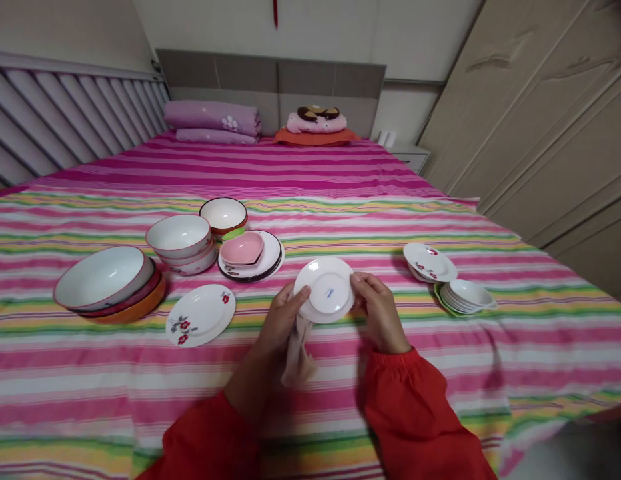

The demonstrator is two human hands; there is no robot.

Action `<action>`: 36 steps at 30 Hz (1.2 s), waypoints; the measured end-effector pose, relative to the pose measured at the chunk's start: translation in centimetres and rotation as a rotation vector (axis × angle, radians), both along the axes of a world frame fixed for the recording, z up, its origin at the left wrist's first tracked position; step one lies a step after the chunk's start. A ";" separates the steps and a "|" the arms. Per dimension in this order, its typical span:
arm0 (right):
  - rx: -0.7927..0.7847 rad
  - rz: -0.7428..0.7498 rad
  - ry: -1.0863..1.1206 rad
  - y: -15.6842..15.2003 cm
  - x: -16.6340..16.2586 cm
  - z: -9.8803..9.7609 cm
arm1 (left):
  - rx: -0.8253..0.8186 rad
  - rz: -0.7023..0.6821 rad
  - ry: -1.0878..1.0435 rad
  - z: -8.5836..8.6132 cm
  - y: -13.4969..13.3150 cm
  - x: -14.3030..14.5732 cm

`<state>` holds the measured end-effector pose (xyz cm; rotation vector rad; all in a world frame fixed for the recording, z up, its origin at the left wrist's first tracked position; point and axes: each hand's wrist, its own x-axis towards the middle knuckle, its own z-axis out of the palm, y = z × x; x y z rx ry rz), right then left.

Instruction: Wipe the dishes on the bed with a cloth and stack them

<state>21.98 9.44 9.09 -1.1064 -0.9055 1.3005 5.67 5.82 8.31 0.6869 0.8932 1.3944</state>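
Both hands hold a small white plate (326, 289) above the striped bed, its underside with a blue mark turned toward me. My left hand (279, 321) grips the plate's left rim and also clutches a beige cloth (297, 357) that hangs down below it. My right hand (377, 311) pinches the plate's right rim with curled fingers. Red sleeves cover both forearms.
On the striped bedsheet (310, 200), left: stacked large bowls (107, 283), white bowls (183, 241), a flowered plate (200, 313), a pink heart dish (241, 250) on plates, another bowl (223, 215). Right: a flowered dish (429, 261) and stacked small dishes (466, 297). Wardrobe doors (540, 120) stand right.
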 end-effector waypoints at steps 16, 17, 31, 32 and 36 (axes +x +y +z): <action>0.103 0.067 -0.053 -0.9 -0.7 0.0 | 0.194 0.328 0.697 -2.2 1.0 -0.1; 0.122 0.088 -0.081 -1.0 -0.9 -0.1 | 0.254 0.305 0.762 -2.4 1.0 -0.1; 0.041 -0.050 0.096 -0.1 -1.4 -1.2 | 0.997 -0.096 1.267 -3.3 0.2 1.7; 0.043 -0.047 0.095 -0.1 -1.4 -1.2 | 0.993 -0.100 1.274 -3.3 0.2 1.8; 0.060 0.053 0.033 -0.2 -1.4 -1.3 | 0.921 -0.019 1.268 -3.3 0.4 1.3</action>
